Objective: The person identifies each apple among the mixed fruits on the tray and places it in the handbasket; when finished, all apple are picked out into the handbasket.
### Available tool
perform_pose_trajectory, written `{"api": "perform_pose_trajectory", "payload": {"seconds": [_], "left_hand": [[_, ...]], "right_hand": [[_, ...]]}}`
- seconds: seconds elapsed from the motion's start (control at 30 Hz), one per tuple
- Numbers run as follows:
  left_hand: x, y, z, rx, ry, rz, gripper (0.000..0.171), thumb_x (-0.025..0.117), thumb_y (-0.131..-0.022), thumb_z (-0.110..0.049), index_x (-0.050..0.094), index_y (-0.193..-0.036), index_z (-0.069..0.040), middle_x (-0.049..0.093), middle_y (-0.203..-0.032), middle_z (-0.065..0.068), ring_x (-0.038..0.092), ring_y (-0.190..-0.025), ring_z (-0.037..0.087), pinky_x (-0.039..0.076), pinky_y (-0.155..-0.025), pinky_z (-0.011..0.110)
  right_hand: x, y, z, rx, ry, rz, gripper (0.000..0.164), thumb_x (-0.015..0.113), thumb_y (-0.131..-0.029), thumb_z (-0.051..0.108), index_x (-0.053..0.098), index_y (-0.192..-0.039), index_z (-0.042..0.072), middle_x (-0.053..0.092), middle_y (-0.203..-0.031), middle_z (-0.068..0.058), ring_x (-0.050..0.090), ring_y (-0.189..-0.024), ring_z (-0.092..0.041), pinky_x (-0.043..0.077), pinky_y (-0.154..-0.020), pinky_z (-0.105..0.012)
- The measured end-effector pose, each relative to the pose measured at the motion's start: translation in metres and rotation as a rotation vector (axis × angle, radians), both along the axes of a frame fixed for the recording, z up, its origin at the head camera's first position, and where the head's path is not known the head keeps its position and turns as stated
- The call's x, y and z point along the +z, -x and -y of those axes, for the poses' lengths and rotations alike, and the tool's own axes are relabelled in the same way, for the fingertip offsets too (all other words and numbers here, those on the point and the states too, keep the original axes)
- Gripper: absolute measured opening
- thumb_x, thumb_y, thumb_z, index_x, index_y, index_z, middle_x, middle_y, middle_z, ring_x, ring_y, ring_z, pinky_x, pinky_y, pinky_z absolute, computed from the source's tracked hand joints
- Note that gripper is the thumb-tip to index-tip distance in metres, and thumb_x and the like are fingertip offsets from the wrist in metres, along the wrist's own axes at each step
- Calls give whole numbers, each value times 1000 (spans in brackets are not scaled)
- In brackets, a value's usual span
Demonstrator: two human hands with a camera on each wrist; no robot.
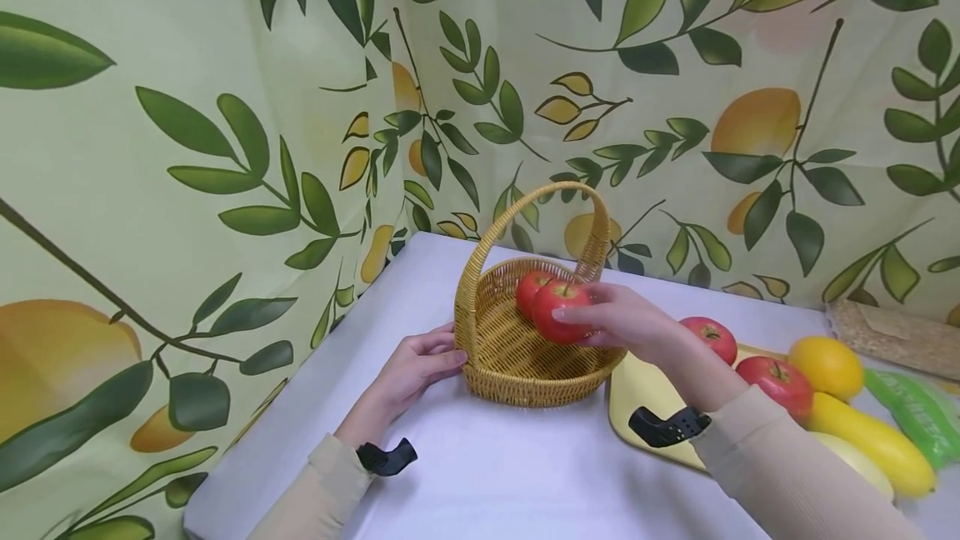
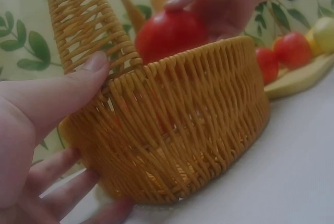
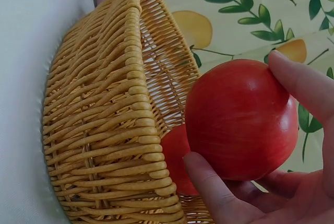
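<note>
My right hand (image 1: 618, 315) holds a red apple (image 1: 562, 315) over the inside of a wicker basket (image 1: 536, 394) with a tall arched handle. Thumb and fingertips spread around the fruit's sides in the right wrist view. Behind it, a second red apple (image 1: 531, 286) is partly hidden inside the basket. On the basket's left outer side rests my left hand (image 1: 420, 365). Its thumb (image 2: 94, 65) lies near the foot of the handle, while the other fingers extend loosely along the woven wall (image 2: 193, 119) lower down.
Right of the basket lies a yellow tray (image 1: 645, 407), partly under my right forearm. Two red apples (image 1: 776, 386), an orange (image 1: 825, 365), a long yellow fruit or vegetable (image 1: 873, 444) and a pale oval one (image 1: 855, 465) sit there. Beyond them is a green packet (image 1: 911, 415). Leaf-patterned cloth stands behind.
</note>
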State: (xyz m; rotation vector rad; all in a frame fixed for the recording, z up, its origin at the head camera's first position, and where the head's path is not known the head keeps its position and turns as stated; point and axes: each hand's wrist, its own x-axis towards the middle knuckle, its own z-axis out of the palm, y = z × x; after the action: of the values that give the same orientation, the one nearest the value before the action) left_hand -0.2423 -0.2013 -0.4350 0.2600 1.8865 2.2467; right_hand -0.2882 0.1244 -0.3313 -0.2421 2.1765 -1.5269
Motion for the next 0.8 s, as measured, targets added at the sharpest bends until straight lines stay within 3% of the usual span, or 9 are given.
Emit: {"api": "perform_pose_trajectory", "payload": {"seconds": [0.8], "left_hand": [[-1,1,1,-1,-2,-5,38,80,-89,-7,70,-122,8,37,-161,15,50,-138,33,56,-99,42]], "right_hand": [[3,9,17,42,-58,-53,84,83,-87,38,41,-151,4,52,-142,-17,54,-124,-34,58,-92,-37]]}}
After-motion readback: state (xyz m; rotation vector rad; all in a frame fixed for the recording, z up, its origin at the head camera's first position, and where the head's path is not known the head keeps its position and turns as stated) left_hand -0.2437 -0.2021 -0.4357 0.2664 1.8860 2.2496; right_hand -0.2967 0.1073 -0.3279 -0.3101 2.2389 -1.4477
